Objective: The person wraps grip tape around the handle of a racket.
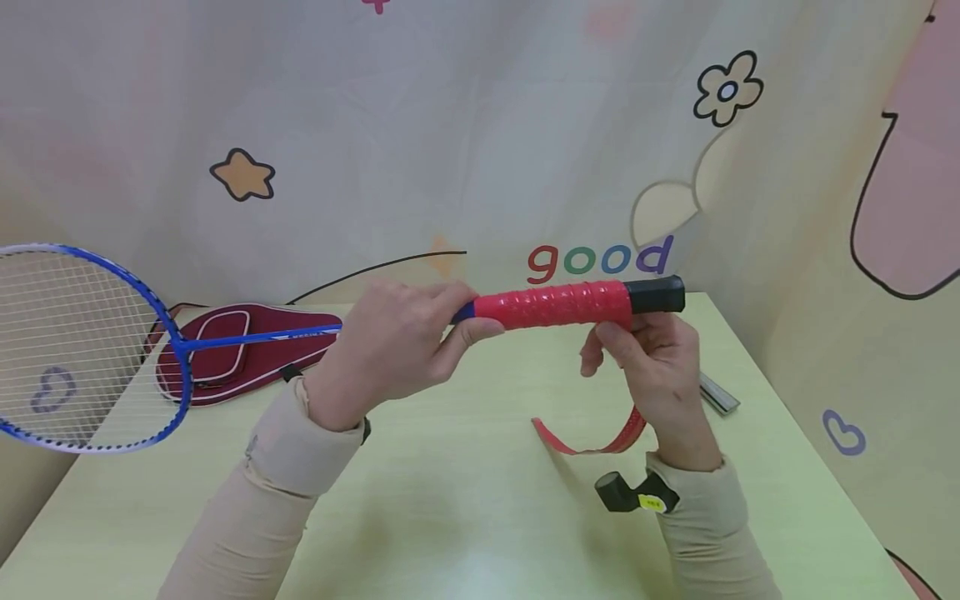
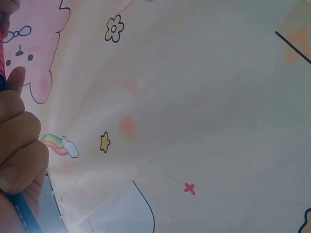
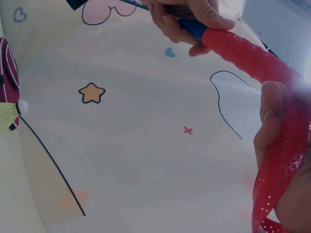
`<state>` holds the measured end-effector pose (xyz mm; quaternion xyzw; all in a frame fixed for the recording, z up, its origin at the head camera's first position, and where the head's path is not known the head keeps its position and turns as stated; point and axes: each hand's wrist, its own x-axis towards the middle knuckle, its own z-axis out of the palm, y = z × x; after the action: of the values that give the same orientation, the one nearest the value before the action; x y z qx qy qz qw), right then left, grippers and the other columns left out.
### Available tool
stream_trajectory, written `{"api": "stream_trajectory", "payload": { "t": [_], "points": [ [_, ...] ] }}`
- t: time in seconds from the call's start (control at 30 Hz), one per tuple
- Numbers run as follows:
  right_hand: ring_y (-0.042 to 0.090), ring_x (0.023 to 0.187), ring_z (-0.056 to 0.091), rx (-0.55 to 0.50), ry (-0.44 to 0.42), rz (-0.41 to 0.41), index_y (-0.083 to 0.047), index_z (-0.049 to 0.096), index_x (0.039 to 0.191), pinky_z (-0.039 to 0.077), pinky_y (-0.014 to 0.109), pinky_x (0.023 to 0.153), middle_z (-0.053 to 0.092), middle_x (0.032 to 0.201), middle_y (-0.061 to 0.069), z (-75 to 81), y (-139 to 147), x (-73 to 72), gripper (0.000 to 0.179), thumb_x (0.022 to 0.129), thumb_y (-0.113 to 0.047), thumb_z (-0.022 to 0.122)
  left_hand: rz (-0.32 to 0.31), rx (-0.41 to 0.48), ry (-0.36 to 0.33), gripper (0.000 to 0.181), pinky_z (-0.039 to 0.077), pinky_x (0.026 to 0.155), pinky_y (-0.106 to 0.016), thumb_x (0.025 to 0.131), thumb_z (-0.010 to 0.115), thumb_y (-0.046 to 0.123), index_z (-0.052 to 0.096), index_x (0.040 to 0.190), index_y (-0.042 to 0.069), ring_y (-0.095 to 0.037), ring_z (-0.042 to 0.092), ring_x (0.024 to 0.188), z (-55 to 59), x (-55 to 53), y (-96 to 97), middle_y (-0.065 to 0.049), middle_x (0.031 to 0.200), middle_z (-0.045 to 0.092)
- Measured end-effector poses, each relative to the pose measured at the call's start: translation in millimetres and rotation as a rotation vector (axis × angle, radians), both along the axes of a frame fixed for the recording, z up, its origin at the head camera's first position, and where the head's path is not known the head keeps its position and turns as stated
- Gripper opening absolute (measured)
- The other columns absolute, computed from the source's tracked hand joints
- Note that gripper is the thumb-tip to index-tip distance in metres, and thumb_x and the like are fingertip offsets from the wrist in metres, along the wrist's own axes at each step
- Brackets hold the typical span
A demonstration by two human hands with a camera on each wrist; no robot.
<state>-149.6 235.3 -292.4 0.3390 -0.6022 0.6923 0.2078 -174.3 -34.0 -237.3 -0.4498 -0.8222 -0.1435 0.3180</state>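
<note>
A blue badminton racket (image 1: 262,336) is held level above the table, its strung head to the left. Perforated red grip tape (image 1: 551,306) winds round most of the handle, while the butt end (image 1: 657,294) shows black. My left hand (image 1: 393,342) grips the racket where shaft meets handle, thumb along the edge of the tape. Near the butt, my right hand (image 1: 660,371) pinches the tape between thumb and fingers. From there a loose tail of tape (image 3: 279,170) hangs down, and its end curls above the table in the head view.
A dark red racket bag (image 1: 247,354) lies at the back left of the pale table (image 1: 450,517). Behind the right hand is a flat silvery strip (image 1: 720,394). A yellow shuttlecock (image 3: 9,114) shows beside the bag in the right wrist view. A printed curtain (image 1: 480,125) hangs behind.
</note>
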Motion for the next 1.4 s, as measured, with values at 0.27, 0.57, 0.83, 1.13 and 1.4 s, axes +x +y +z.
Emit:
{"api": "stream_trajectory", "payload": {
  "t": [0.27, 0.57, 0.83, 1.13, 1.4],
  "points": [
    [0.021, 0.062, 0.065, -0.038, -0.001, -0.055, 0.008, 0.058, 0.113, 0.053, 0.027, 0.064, 0.066, 0.075, 0.013, -0.8, -1.5, 0.0, 0.022, 0.093, 0.008, 0.05, -0.062, 0.064, 0.034, 0.047, 0.03, 0.041, -0.022, 0.081, 0.077, 0.044, 0.062, 0.102, 0.004, -0.009, 0.039, 0.043, 0.1, -1.1, 2.9, -0.002, 0.076, 0.063],
    [0.025, 0.072, 0.07, 0.046, -0.005, -0.047, 0.012, 0.053, 0.12, 0.054, 0.031, 0.075, 0.069, 0.083, 0.015, 0.0, 4.4, 1.5, 0.026, 0.095, 0.004, 0.055, -0.083, 0.078, 0.061, 0.039, 0.031, 0.042, -0.022, 0.082, 0.079, 0.038, 0.065, 0.097, 0.005, -0.008, 0.04, 0.044, 0.1, -1.5, 3.3, -0.001, 0.072, 0.061],
    [0.024, 0.078, 0.07, 0.135, 0.033, -0.111, 0.013, 0.053, 0.12, 0.047, 0.03, 0.072, 0.07, 0.084, 0.015, 1.5, 4.8, 1.3, 0.027, 0.093, 0.01, 0.053, -0.067, 0.07, 0.049, 0.038, 0.029, 0.04, -0.023, 0.084, 0.075, 0.04, 0.065, 0.094, 0.005, -0.007, 0.036, 0.043, 0.9, -1.3, 1.7, 0.001, 0.065, 0.056],
    [0.021, 0.073, 0.067, 0.102, 0.043, -0.068, 0.011, 0.047, 0.13, 0.052, 0.027, 0.073, 0.067, 0.084, 0.013, 2.7, 1.7, -0.8, 0.034, 0.096, 0.006, 0.052, -0.046, 0.04, 0.021, 0.036, 0.027, 0.04, -0.023, 0.088, 0.071, 0.039, 0.064, 0.09, 0.005, -0.008, 0.034, 0.043, 0.3, -1.1, 1.7, 0.003, 0.06, 0.05],
    [0.021, 0.074, 0.067, 0.068, 0.025, -0.049, 0.009, 0.05, 0.122, 0.049, 0.025, 0.062, 0.067, 0.083, 0.013, 1.8, 0.4, 0.1, 0.027, 0.097, 0.001, 0.054, -0.039, 0.02, -0.03, 0.039, 0.032, 0.042, -0.022, 0.087, 0.071, 0.042, 0.066, 0.096, 0.005, -0.007, 0.039, 0.044, 2.1, 0.7, 2.9, 0.001, 0.066, 0.059]
  ]
}}
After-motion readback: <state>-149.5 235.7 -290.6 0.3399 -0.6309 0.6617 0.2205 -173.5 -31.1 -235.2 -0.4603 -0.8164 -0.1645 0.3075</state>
